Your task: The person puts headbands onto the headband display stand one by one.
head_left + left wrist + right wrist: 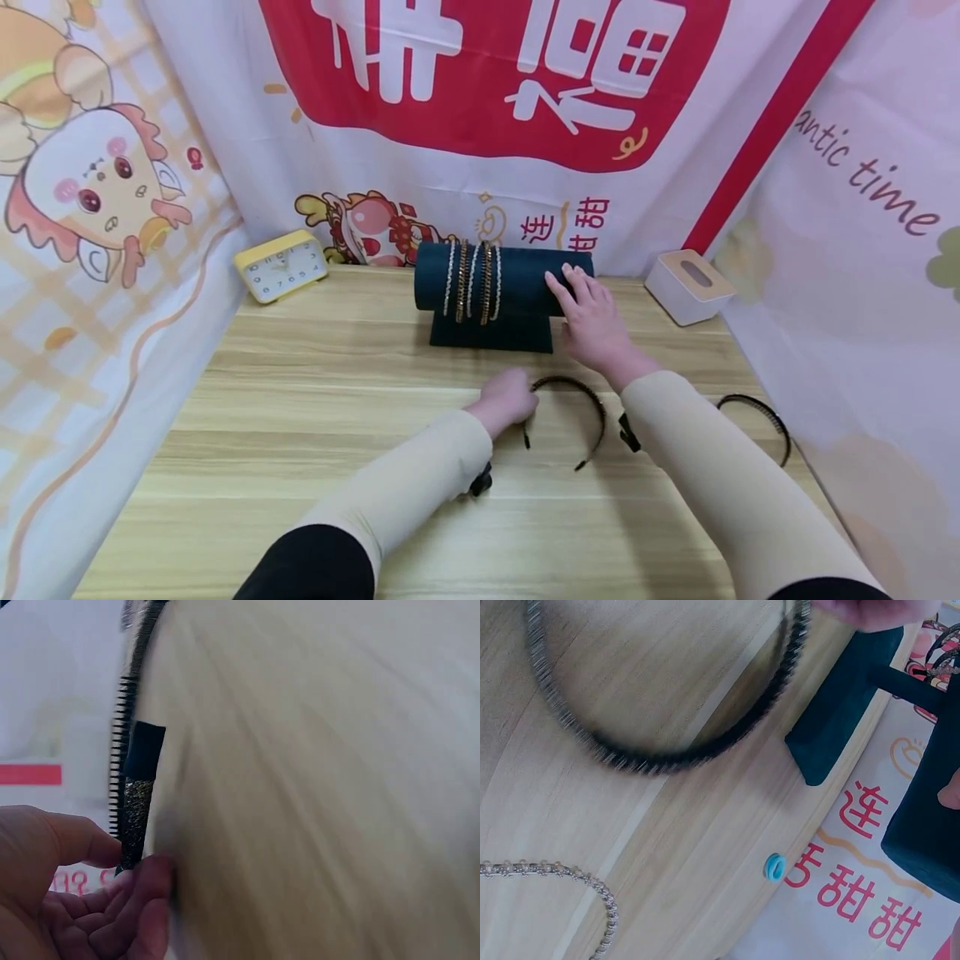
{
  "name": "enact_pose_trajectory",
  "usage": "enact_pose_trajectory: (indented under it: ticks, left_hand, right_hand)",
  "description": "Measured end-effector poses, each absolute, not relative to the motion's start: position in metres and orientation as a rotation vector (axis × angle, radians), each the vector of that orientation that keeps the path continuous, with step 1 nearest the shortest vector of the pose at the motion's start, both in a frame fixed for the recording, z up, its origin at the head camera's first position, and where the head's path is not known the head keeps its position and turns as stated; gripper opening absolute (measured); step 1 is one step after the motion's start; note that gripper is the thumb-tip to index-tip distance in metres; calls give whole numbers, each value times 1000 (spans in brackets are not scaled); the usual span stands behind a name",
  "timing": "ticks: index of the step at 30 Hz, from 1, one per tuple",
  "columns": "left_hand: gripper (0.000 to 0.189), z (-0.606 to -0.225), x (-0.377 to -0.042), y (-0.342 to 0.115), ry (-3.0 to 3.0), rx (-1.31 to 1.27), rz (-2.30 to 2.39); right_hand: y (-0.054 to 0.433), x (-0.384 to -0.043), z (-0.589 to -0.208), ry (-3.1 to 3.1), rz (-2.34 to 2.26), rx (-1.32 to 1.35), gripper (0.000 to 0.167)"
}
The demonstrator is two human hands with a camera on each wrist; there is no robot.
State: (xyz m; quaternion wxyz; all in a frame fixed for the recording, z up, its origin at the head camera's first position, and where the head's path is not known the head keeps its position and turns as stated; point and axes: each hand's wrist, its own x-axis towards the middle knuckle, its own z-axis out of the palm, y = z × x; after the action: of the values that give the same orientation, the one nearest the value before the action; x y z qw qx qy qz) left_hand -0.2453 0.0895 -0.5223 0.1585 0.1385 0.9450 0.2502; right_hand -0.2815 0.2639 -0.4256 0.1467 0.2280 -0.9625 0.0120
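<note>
Near the table's middle my left hand [510,396] pinches one end of a dark, glittery headband [600,408] between thumb and fingers. In the left wrist view, the headband's black tip [144,750] sticks up beyond the fingers. My right hand [596,321] rests with extended fingers on the right end of a dark green padded roll [525,279], which stands on a flat base [491,335]. Several gold and pearly white headbands [471,283] sit side by side round the roll's left half. Only a fingertip [951,793] of the right hand shows in the right wrist view.
Another headband [772,417] lies at the table's right edge, partly behind the right sleeve. A yellow clock [281,265] stands at the back left and a white tissue box [688,287] at the back right. A small light-blue ring [775,867] lies near the back edge.
</note>
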Motion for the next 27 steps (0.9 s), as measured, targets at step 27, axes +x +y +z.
enact_pose_trajectory:
  ticks: [27]
  left_hand:
    - [36,-468,-235,-148,1589,9,2118]
  right_hand:
    - [257,-284,-433,-2796,10,570,87]
